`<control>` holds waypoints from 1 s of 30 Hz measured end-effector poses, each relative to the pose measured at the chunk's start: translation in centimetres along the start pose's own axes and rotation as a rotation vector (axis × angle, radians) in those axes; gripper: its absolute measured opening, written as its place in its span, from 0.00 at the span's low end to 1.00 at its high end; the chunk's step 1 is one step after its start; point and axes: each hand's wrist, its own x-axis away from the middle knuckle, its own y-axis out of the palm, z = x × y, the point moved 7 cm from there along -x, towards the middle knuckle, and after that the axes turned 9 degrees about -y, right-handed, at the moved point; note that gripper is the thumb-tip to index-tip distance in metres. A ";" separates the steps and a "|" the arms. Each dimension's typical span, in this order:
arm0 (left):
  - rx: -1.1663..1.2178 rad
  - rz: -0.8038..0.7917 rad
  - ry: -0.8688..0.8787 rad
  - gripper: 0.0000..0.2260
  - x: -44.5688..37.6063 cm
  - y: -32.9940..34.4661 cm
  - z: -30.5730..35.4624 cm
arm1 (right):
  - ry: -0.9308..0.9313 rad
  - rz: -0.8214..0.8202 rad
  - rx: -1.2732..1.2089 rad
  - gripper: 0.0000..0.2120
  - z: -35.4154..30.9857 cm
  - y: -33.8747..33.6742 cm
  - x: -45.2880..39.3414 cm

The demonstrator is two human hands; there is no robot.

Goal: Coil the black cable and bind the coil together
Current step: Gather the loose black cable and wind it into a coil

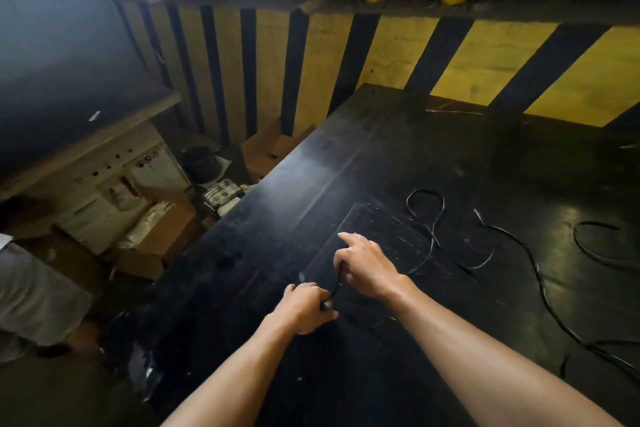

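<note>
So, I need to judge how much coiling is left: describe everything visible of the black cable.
The black cable is thin, glossy and uncoiled, sprawling in loose loops and curves over the dark tabletop to the right. One end stretch runs taut between the left hand and right hand, each pinching it. No binding is visible.

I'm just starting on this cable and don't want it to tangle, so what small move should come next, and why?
Probably draw a first loop: the left hand pinches the cable end, the right hand grips it just beyond, and the rest lies loose in curves across the black table. Sliding the right hand along, then bringing that length back to the left, should start the coil.
</note>
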 end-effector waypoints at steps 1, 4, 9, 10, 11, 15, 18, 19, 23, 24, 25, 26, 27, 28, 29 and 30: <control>0.007 -0.002 -0.014 0.11 0.2 -0.5 0.0 | -0.004 0.054 -0.070 0.09 0.1 -1.1 0.4; 0.080 -0.007 -0.057 0.17 0.8 -2.9 -0.2 | 0.014 0.191 -0.235 0.08 1.0 -5.1 1.5; 0.202 0.104 0.093 0.22 3.7 -11.0 2.2 | 0.169 0.383 -0.259 0.06 2.8 -13.4 5.9; 0.201 0.144 0.144 0.22 4.8 -12.9 3.1 | 0.207 0.409 -0.255 0.06 3.1 -14.9 7.3; 0.201 0.183 0.197 0.21 6.0 -14.7 4.2 | 0.237 0.435 -0.240 0.06 3.1 -16.4 8.7; 0.385 0.138 0.401 0.18 12.4 -19.4 9.2 | 0.332 0.541 -0.185 0.08 2.5 -20.6 14.6; 0.797 -0.251 0.595 0.17 17.5 -20.7 14.0 | 0.419 0.622 -0.195 0.10 2.3 -21.9 18.8; 0.920 -0.382 0.655 0.16 19.2 -21.0 15.6 | 0.453 0.630 -0.217 0.11 2.0 -21.9 20.1; 1.257 -0.701 0.861 0.16 23.9 -21.7 21.8 | 0.496 0.447 -0.262 0.11 -0.5 -18.9 23.2; 1.296 -0.734 0.891 0.17 24.4 -21.7 23.1 | 0.483 0.388 -0.260 0.11 -1.5 -18.0 23.7; 1.324 -0.740 0.904 0.17 24.5 -21.7 24.3 | 0.472 0.345 -0.259 0.10 -2.3 -17.3 24.2; 1.349 -0.723 0.903 0.16 24.4 -21.8 25.4 | 0.463 0.316 -0.266 0.10 -3.1 -16.9 24.9; 1.372 -0.686 0.897 0.16 24.1 -22.0 26.3 | 0.453 0.293 -0.284 0.09 -3.8 -16.8 25.7; 1.389 -0.634 0.894 0.16 23.8 -22.5 27.0 | 0.444 0.273 -0.302 0.09 -4.3 -16.9 26.6; 1.395 -0.576 0.887 0.17 23.4 -23.1 27.7 | 0.439 0.251 -0.309 0.09 -4.4 -17.1 27.7; 1.387 -0.521 0.874 0.17 22.8 -23.6 28.2 | 0.440 0.233 -0.297 0.09 -4.4 -17.5 28.9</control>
